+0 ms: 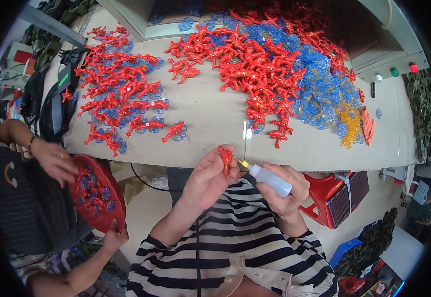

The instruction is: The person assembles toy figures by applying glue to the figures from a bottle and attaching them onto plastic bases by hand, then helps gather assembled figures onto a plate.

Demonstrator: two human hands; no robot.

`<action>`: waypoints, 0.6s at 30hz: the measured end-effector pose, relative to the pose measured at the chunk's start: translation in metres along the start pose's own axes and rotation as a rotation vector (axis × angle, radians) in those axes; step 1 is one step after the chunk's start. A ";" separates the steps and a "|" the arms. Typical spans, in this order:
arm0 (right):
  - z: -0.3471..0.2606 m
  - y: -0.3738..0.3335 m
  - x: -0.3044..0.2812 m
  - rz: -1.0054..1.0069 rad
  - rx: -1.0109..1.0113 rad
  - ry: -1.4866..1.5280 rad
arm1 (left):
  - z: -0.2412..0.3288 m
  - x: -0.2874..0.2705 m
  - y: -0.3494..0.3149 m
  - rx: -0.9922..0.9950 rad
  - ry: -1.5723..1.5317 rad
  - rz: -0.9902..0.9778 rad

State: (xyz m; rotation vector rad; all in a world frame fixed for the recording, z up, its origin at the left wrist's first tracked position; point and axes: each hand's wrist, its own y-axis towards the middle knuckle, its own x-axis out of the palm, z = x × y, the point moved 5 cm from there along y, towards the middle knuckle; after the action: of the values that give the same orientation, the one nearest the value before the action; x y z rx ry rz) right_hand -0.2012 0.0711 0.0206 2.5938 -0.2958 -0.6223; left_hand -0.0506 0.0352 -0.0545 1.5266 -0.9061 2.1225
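Note:
My left hand (206, 180) pinches a small red plastic figure (226, 157) between thumb and fingers, held up just off the table's front edge. My right hand (287, 188) is wrapped round a translucent squeeze bottle (273, 181) with a yellow-based nozzle (244, 163). The bottle is tilted, and its tip points at the figure; whether it touches I cannot tell. Beyond my hands lies a large heap of similar red figures (255, 64), beside a pile of clear blue plastic pieces (314, 84) and some yellow ones (349, 121).
Rows of red figures on blue pieces (126, 94) cover the table's left side. At left, a co-worker holds a red tray (119, 198) with figures and purple pieces. An orange glove-like item (367, 126) lies far right, near a machine's buttons (395, 72). A red stool (319, 198) stands below.

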 end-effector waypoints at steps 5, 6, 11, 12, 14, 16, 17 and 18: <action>0.000 -0.005 -0.007 0.041 0.023 0.032 | -0.001 0.002 0.001 -0.009 0.014 -0.017; 0.001 -0.006 -0.008 0.043 0.069 0.040 | -0.001 0.002 0.002 -0.010 0.016 -0.020; 0.004 -0.004 -0.008 0.029 0.102 0.115 | -0.005 0.001 0.002 -0.038 0.020 -0.030; 0.003 -0.003 -0.007 0.023 0.041 0.122 | -0.005 0.002 0.002 -0.039 0.021 -0.033; 0.004 -0.004 -0.007 0.018 0.057 0.117 | -0.005 0.002 0.002 -0.055 0.036 -0.028; 0.004 -0.003 -0.007 0.012 0.071 0.112 | -0.006 0.004 0.002 -0.062 0.047 -0.022; 0.003 -0.003 -0.007 -0.001 0.069 0.085 | -0.006 0.004 0.002 -0.070 0.057 -0.013; 0.003 -0.002 -0.006 -0.013 0.068 0.057 | -0.006 0.003 0.002 -0.070 0.059 -0.015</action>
State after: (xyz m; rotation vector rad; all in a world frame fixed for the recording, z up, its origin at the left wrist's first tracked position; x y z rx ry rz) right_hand -0.2077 0.0737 0.0201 2.6750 -0.2863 -0.5515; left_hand -0.0572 0.0378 -0.0533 1.4249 -0.9350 2.0915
